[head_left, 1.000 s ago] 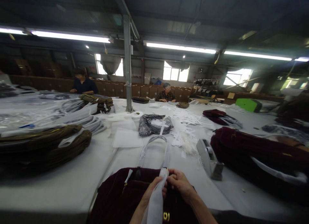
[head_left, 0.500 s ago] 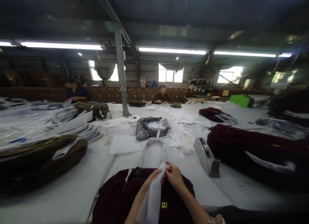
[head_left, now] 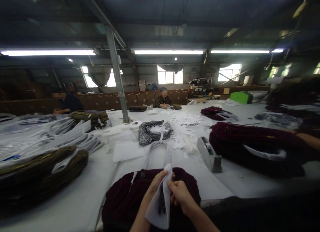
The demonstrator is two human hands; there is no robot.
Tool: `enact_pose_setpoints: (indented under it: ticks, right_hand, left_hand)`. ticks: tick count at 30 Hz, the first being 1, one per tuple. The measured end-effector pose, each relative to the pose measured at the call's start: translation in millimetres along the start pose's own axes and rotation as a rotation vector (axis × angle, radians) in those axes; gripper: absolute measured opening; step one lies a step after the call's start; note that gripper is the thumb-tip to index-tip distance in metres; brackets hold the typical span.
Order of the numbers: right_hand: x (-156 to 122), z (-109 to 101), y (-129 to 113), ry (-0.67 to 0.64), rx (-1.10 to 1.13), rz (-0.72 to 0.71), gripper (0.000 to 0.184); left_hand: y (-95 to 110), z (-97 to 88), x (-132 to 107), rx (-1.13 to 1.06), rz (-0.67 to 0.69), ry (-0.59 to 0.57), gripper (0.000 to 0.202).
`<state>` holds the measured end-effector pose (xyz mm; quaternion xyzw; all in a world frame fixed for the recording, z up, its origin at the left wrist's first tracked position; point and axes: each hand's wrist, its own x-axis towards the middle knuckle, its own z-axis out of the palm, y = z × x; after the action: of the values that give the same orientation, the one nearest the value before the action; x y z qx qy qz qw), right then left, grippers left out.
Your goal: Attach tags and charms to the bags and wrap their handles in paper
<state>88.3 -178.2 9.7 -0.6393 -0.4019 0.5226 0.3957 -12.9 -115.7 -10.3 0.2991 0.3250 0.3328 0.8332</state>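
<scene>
A dark maroon bag (head_left: 125, 195) lies in front of me on the table, its wrapped handle (head_left: 168, 155) looping away from me. My left hand (head_left: 157, 182) grips a white wrapping sheet (head_left: 156, 210) near its top, fingers curled round it. Pressed to the sheet's right edge are the thumb and fingers of my right hand (head_left: 180, 193). The sheet hangs folded over the bag, and a dark strap or buckle (head_left: 162, 200) shows inside the fold. Some fingertips of both hands are hidden behind the sheet.
A grey tape dispenser (head_left: 209, 155) stands to the right, beside stacked maroon bags (head_left: 240, 142) touched by another person's arm (head_left: 308, 140). Olive bags (head_left: 45, 168) are piled left. A black-and-white patterned cloth item (head_left: 147, 133) and white scraps (head_left: 185, 142) lie ahead. Two people sit farther back.
The sheet has opened into a fold that shows the dark part inside. My right hand has moved down along its edge. The view has turned slightly right, and an arm has appeared at the right.
</scene>
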Motion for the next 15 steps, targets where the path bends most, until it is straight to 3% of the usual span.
enact_pose_setpoints:
  ticks: [6,10,15]
  right_hand:
    - [-2,10,-7,-0.023,0.001,0.079,0.026]
    - [1,16,-8,0.019,-0.022,0.072,0.019]
    - [1,16,-7,0.019,-0.008,0.049,0.020]
  left_hand:
    - [2,4.2,-1,0.149,0.086,0.006,0.027]
    - [8,4.1,-2,0.280,0.131,0.010,0.036]
    - [17,3.2,-21,0.492,0.209,0.072,0.030]
